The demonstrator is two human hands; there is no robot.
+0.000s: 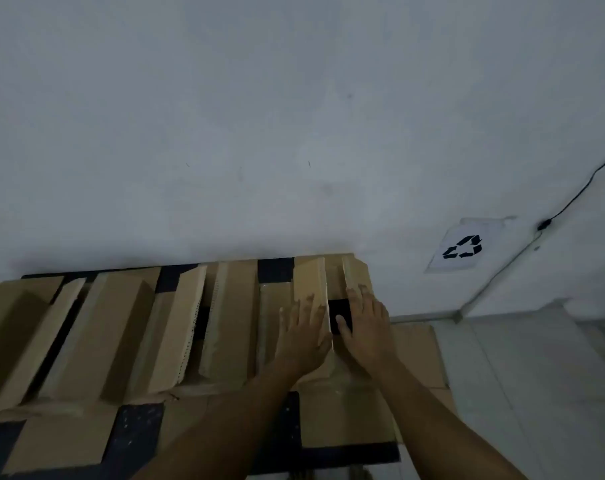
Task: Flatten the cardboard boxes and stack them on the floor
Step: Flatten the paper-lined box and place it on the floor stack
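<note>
Several open brown cardboard boxes stand in a row on a dark table (138,431) against the white wall, flaps raised. The rightmost box (342,410) has two upright flaps with a dark gap between them. My left hand (303,336) lies flat, fingers spread, on its left flap (309,282). My right hand (365,327) rests on the right flap (354,271), thumb in the dark gap. Neither hand closes around anything. Another box (225,317) stands just left, and a further one (96,341) farther left.
A paper sign with a recycling symbol (464,247) hangs on the wall at right. A black cable (571,199) runs up the wall corner. Light floor tiles (536,393) show at lower right. A flat cardboard sheet (420,355) lies beside the rightmost box.
</note>
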